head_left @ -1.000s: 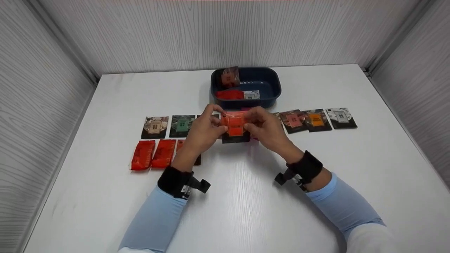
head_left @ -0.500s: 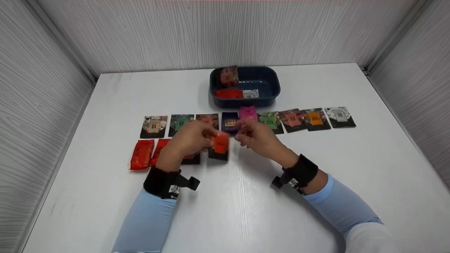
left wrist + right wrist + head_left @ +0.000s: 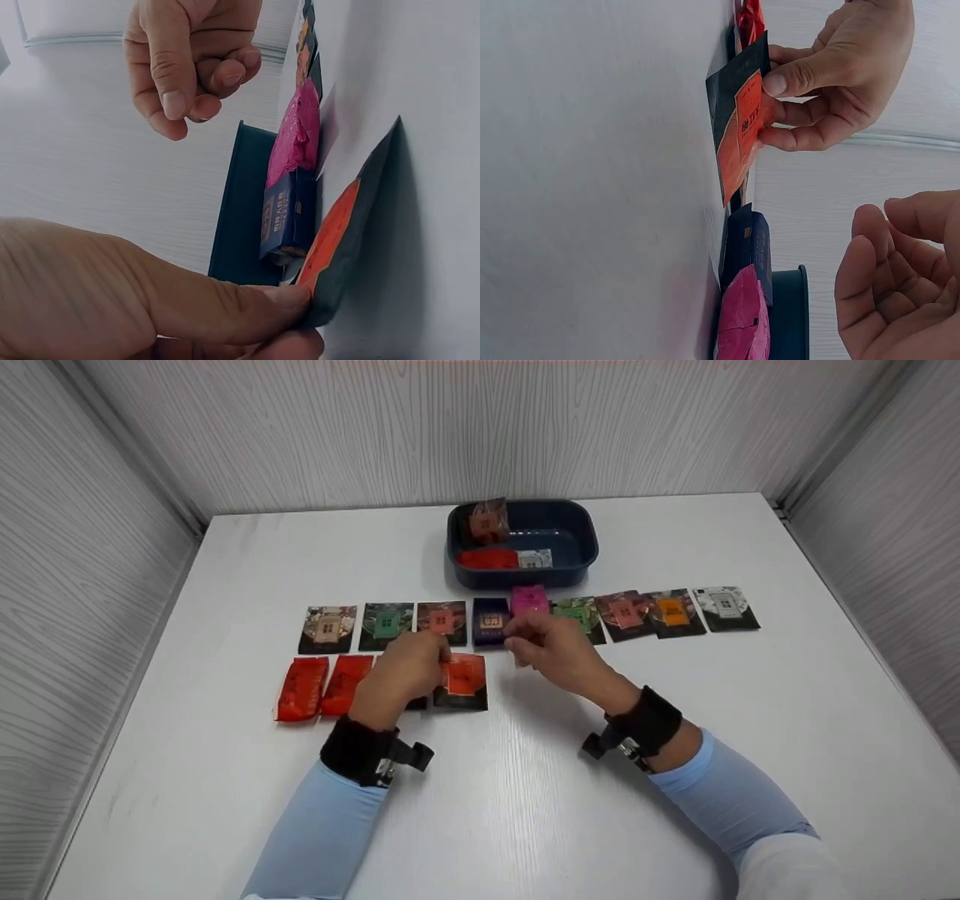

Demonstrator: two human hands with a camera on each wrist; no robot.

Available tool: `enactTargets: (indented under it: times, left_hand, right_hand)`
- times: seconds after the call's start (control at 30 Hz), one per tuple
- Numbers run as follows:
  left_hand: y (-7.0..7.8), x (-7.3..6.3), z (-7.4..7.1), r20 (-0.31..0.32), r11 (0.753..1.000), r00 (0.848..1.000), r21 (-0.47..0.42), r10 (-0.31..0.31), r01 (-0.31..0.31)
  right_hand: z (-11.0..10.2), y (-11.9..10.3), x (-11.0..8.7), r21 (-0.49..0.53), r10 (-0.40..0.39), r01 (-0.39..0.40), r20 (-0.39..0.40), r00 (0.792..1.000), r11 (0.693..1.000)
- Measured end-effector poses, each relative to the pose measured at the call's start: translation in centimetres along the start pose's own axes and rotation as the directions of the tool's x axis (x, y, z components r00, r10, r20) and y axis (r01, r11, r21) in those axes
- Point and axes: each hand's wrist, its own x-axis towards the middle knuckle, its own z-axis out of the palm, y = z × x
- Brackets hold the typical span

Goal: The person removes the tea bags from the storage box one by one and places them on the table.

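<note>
My left hand (image 3: pixel 405 671) pinches the left edge of a flat orange-and-black sachet (image 3: pixel 465 682), thumb on its printed face. In the left wrist view the sachet (image 3: pixel 334 232) leans just over the table; whether its lower edge touches cannot be told. The right wrist view shows its dark end and orange label (image 3: pixel 748 116). My right hand (image 3: pixel 562 656) hovers with loosely curled fingers and nothing in them, in front of a pink packet (image 3: pixel 529 598) and a small navy box (image 3: pixel 490 622). Under my left wrist, another dark sachet is mostly hidden.
Two red packets (image 3: pixel 303 688) lie left of my left hand. Behind runs a row of flat sachets, from a beige one (image 3: pixel 327 630) to a white one (image 3: pixel 725 609). A dark blue bin (image 3: pixel 585 544) with several packets stands behind the row.
Both hands held the orange sachet up at the middle. The right hand has let go; the left has carried the sachet left and down towards the front row.
</note>
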Motion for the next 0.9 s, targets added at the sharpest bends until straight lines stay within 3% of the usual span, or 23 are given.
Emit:
enactTargets:
  times: [0.2,0.33,0.47,0.6,0.9]
  left_hand:
    - [0.4,-0.4,0.1,-0.054,0.994,0.998,0.105,0.017,-0.011]
    - [0.8,-0.2,0.8,-0.023,0.984,0.997,0.166,0.07,-0.065]
    - [0.9,0.0,1.6,0.014,0.975,0.998,0.213,0.067,-0.069]
    - [0.7,0.3,1.9,-0.001,0.973,0.999,0.229,0.04,-0.039]
    - [0.6,0.4,2.0,0.007,0.966,0.999,0.252,0.051,-0.051]
  right_hand:
    - [-0.1,0.1,0.0,0.003,0.007,-0.007,0.013,1.0,1.0]
    - [-0.1,0.1,0.0,0.008,0.012,-0.012,0.008,1.0,1.0]
    - [-0.1,0.0,0.0,0.008,0.016,-0.016,0.007,1.0,1.0]
    - [-0.1,-0.1,0.0,0.013,0.021,-0.022,0.011,1.0,1.0]
    - [-0.6,0.0,0.1,0.022,0.052,-0.053,0.02,0.998,0.998]
